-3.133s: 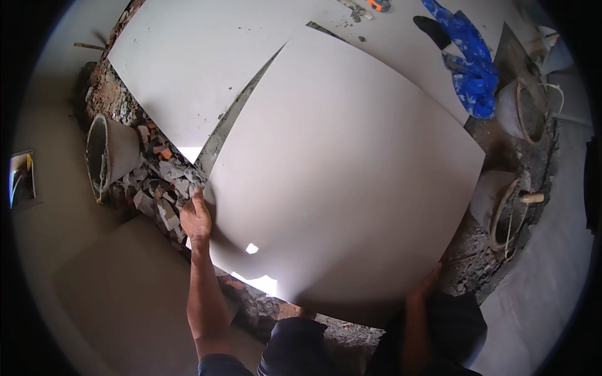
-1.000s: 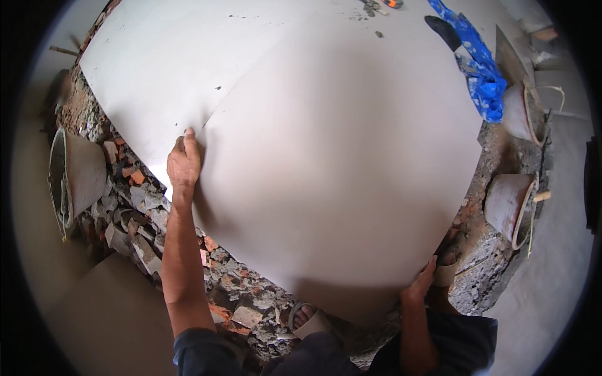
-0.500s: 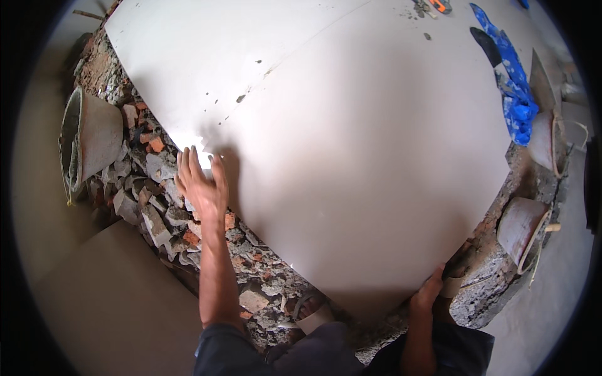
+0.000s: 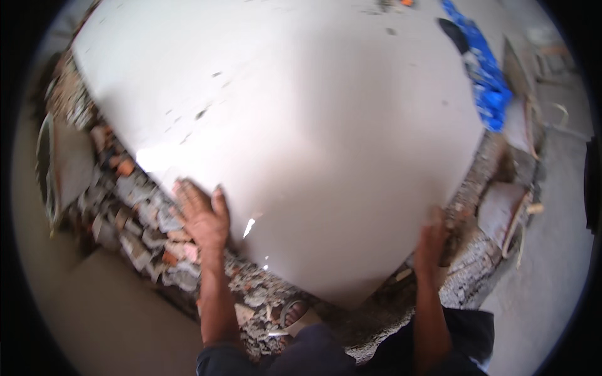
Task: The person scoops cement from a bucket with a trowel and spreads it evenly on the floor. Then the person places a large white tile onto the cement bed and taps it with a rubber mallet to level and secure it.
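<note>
A large, pale, glossy tile (image 4: 351,182) spreads before me, its near corner pointing toward my feet. My left hand (image 4: 204,216) rests flat on its left edge, with the fingers stretched out and the thumb apart. At the opposite edge, my right hand (image 4: 431,244) touches the tile's side. Motion blurs those fingers, so their grip is unclear. Dark specks (image 4: 200,114) lie on the pale surface farther off. Bright reflections show beside the left hand. The tile's underside is hidden.
Broken brick and mortar rubble (image 4: 141,244) borders the left side. A tipped bucket (image 4: 74,166) lies there, another bucket (image 4: 498,210) on the right. Blue plastic sheeting (image 4: 489,78) lies along the far right edge. My sandaled foot (image 4: 295,313) stands in the rubble below.
My right hand has moved farther up the right edge from near the corner. The step in the tile's right edge no longer shows. My left hand has flattened. The view has shifted.
</note>
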Available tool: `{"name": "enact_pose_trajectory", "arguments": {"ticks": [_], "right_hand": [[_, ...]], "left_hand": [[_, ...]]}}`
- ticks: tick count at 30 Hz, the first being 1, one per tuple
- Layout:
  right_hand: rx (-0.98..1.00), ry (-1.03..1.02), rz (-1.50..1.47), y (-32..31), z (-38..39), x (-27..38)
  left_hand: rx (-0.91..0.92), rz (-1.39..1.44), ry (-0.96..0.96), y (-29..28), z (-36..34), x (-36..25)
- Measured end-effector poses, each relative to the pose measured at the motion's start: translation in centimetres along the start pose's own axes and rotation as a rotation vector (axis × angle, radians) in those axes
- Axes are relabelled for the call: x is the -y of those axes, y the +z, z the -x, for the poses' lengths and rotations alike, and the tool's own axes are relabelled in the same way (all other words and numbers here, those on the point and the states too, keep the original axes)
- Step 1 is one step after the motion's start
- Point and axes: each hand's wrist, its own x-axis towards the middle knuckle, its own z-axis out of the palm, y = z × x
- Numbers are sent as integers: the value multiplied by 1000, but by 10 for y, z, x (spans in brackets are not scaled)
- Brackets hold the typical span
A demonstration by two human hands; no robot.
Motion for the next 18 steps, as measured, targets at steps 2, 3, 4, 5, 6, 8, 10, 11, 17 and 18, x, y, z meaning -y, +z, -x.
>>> {"name": "enact_pose_trajectory", "arguments": {"ticks": [2, 3, 4, 5, 6, 8, 10, 11, 17, 18], "right_hand": [[0, -195, 104, 21, -43, 31], [-16, -293, 191, 33, -68, 44], [-34, -375, 276, 47, -91, 56], [14, -369, 300, 66, -114, 69], [56, -383, 333, 82, -133, 80], [-8, -374, 365, 98, -152, 89], [-8, -359, 386, 104, -165, 94], [0, -365, 392, 104, -169, 95], [-47, -503, 327, 106, -249, 108], [-111, -580, 302, 112, -279, 116]], "left_hand": [[19, 39, -36, -2, -15, -22], [-42, 122, 41, -3, -23, -38], [31, 142, 45, -4, -35, -56], [-26, 142, 153, -3, -43, -79], [-104, 197, 287, -2, -44, -106], [-97, 247, 509, 0, -42, -162], [-5, 269, 566, 0, -33, -216], [23, 246, 526, -2, -30, -236], [113, 195, 423, -21, -37, -270], [149, 180, 407, -22, -39, -271]]}}
